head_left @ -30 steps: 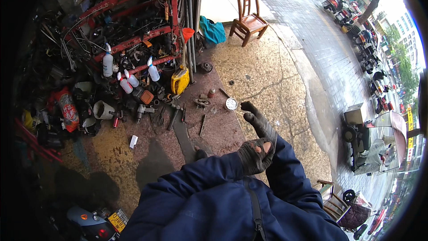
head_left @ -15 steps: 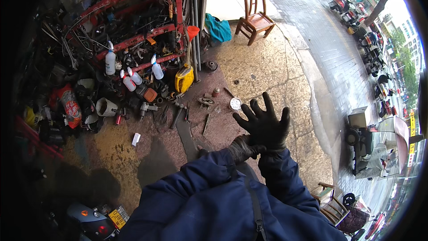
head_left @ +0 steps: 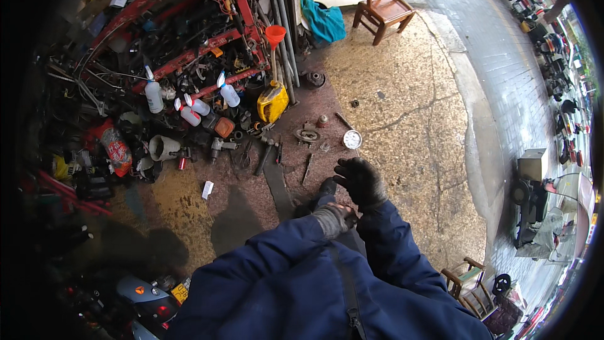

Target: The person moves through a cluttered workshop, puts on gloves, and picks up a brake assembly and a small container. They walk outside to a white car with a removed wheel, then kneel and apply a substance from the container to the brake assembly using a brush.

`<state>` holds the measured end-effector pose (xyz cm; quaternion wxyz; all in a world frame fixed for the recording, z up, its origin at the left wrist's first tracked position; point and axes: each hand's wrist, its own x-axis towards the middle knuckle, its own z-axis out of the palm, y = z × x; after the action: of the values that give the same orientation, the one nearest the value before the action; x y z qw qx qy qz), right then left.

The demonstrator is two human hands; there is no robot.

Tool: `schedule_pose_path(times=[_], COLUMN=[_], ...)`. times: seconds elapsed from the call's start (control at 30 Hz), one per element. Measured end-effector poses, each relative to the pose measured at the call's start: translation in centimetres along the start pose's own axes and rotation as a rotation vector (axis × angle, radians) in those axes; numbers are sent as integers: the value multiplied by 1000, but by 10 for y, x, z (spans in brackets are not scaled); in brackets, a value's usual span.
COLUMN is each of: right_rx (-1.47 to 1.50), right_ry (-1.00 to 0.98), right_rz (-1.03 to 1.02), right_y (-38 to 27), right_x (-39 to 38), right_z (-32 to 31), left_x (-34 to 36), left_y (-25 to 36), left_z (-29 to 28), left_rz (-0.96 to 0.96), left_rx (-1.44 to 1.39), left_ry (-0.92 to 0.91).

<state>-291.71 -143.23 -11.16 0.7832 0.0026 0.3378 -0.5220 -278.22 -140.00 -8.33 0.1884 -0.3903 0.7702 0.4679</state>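
Note:
Both my hands wear dark gloves and are raised in front of my chest, above the floor. My left hand (head_left: 333, 220) is curled, its fingers bent in close beside the right wrist; whether they touch the cuff or pinch something small cannot be made out. A few fingertips on it look bare. My right hand (head_left: 361, 182) is just beyond it, palm turned to the left, fingers loosely bent and holding nothing I can see. Dark blue sleeves (head_left: 402, 233) cover both forearms. On the floor past the hands are a round white container (head_left: 352, 139) and a thin metal rod (head_left: 307, 169).
A red metal rack (head_left: 242, 0) crowded with parts stands at the far left. Spray bottles (head_left: 153, 96), a yellow jug (head_left: 273, 102) and tools lie before it. A wooden chair (head_left: 387, 9) stands far off; a scooter (head_left: 141, 293) is near left.
My right hand has gone from widely spread fingers to loosely bent ones and turned leftward. The left hand has moved slightly down off the right wrist. The whole view has shifted.

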Motion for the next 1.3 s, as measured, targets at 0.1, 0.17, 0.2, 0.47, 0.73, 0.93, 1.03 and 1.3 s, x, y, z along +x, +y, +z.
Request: schedule_pose_path(times=[0.1,0.17,0.2,0.47,0.73,0.93,1.03,1.3], right_rx=[-85,-124,-214,-426,-279,53,54,104], right_ry=[125,227,272,482,692,724,656,622], right_rz=[148,258,302,515,521,679,577,508], right_y=[-11,-10,-6,60,136,156,154,138], right_x=[58,89,104,180,174,165,165,176], right_z=[-43,-69,-82,-162,-207,-231,-241,-268], left_x=[22,36,43,82,171,301,364,481], left_y=[-53,-89,-105,-207,-320,-405,-441,-495], left_z=[23,49,62,102,104,96,108,137], left_rz=[-54,-152,-215,-791,-682,-788,-777,-810], left_rx=[-323,-567,-744,-1580,-1628,-1718,-1826,-2188], left_ry=[193,247,245,264,367,348,380,505])
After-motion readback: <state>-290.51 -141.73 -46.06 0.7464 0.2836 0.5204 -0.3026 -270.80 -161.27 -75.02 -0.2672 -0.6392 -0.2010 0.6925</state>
